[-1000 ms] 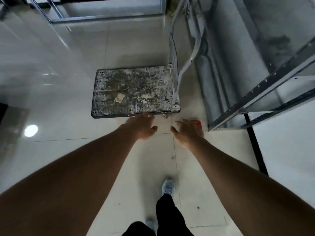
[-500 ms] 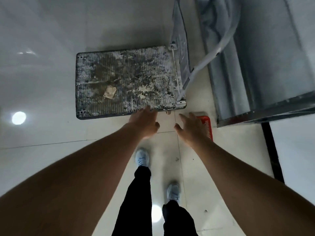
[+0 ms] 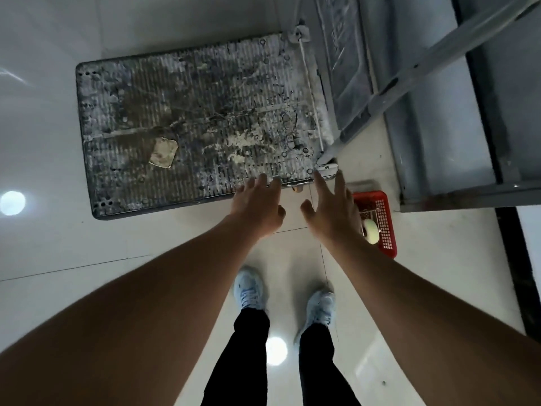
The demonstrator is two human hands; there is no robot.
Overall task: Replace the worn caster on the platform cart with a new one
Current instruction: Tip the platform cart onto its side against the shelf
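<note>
Furthest left of your grip lies the grey, grime-streaked ribbed platform cart (image 3: 190,112), deck up on the glossy tiled floor, so its wheels are underneath and out of reach; a tan crumpled scrap (image 3: 163,152) sits on the deck, well left of your fingers

Your left hand (image 3: 257,206) is stretched out flat, fingers straight and slightly spread, tips at the deck's near edge, holding nothing. Whether they touch the edge yet you cannot tell from here. Judging by the task, it is set there to catch the rim and tip the cart over

Between your two hands a small tan lump (image 3: 298,189) peeks from under the edge; it may be the worn caster, but too little shows to say

Your right hand (image 3: 333,209) is equally empty, fingers wide, the forefinger up by the pale metal corner bracket (image 3: 326,168) where the grey tubular folding handle (image 3: 409,77) hinges. That corner offers a firm hold for the lift

Just right of that hand, partly behind it, stands a red plastic mesh basket (image 3: 383,230) holding a cream-coloured wheel (image 3: 371,231), probably the new caster, parked close so it is handy once the old one is off

Beyond the basket rises a grey metal shelving frame (image 3: 439,197), near enough to crowd the handle when you tip
</note>
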